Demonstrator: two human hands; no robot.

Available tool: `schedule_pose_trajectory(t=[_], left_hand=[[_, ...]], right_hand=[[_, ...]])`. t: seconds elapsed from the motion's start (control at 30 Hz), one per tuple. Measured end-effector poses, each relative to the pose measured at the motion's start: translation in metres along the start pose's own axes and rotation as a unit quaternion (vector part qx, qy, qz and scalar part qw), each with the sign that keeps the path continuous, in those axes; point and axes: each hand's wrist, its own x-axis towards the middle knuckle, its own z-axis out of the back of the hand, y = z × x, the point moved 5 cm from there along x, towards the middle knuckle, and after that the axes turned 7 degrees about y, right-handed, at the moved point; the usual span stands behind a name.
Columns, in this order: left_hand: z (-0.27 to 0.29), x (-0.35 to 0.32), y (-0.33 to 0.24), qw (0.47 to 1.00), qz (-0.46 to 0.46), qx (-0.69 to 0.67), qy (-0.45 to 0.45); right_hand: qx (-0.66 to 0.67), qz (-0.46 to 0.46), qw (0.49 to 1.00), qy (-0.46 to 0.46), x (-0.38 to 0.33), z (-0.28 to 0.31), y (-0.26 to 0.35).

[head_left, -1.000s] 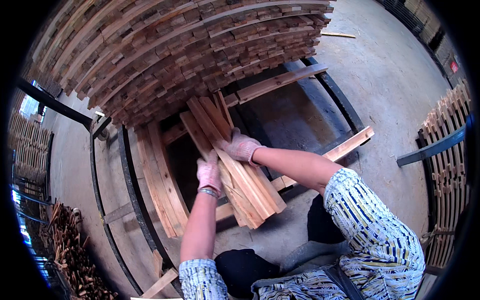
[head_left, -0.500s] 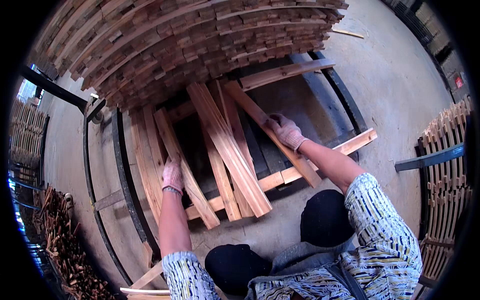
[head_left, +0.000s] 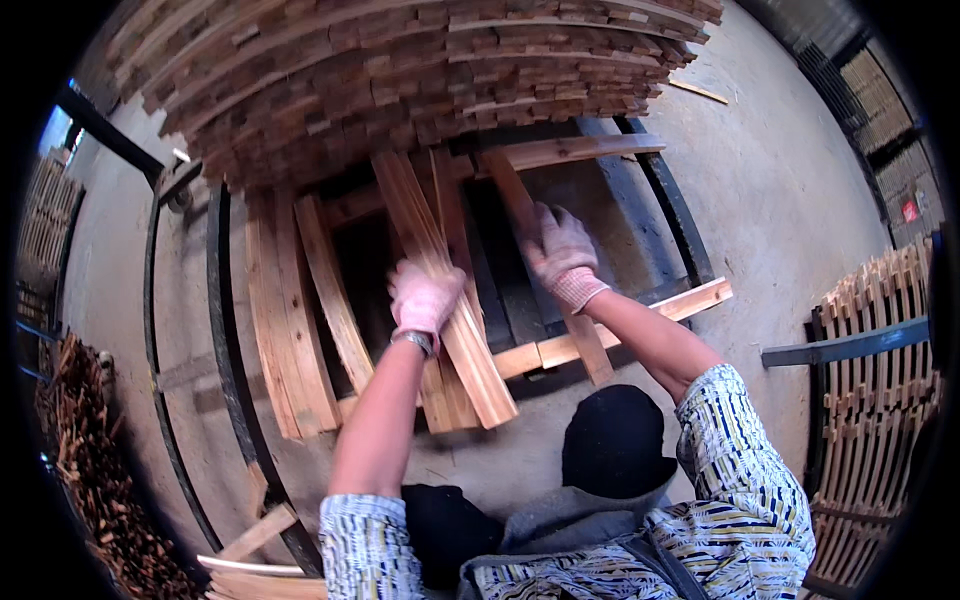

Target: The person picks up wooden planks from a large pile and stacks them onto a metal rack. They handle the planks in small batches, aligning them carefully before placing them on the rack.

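My right hand (head_left: 562,250), in a pinkish knit glove, grips a long wooden plank (head_left: 587,345) that slants across the right half of a rack. The gloved left hand (head_left: 428,298) is closed around the edges of a pale plank (head_left: 480,368) in the middle, slightly smeared by motion. Under and beside that one lie other planks (head_left: 447,400), partly hidden by the hand and the top plank. Farther left, a narrow plank (head_left: 335,290) leans beside several wider boards (head_left: 290,330). All rest across wooden crosspieces (head_left: 680,302).
A tall stack of planks (head_left: 420,80) stands at the far side. Dark metal rails (head_left: 235,350) run along the rack's left. Scrap wood (head_left: 95,470) is heaped at lower left. At right, stacked slats (head_left: 865,400) stand beside a blue-grey bar (head_left: 850,342).
My left hand has let go of the narrow plank at left and moved right onto the middle plank. The right hand keeps its plank, which has shifted slightly. The view has moved a little.
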Motion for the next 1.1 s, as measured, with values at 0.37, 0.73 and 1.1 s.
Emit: schedule_pose_trajectory(t=[0.37,0.73,1.1], left_hand=[[0.012,0.023,0.052,0.971,-0.009,-0.232,0.057],[-0.011,0.015,0.025,0.982,0.006,-0.182,0.053],[0.023,0.003,0.052,0.997,0.049,0.033,-0.053]], right_hand=[[0.39,-0.107,0.89,0.211,-0.019,-0.105,0.078],[0.166,-0.16,0.953,0.198,-0.011,-0.059,0.039],[0.052,-0.096,0.971,0.211,-0.021,-0.05,0.069]])
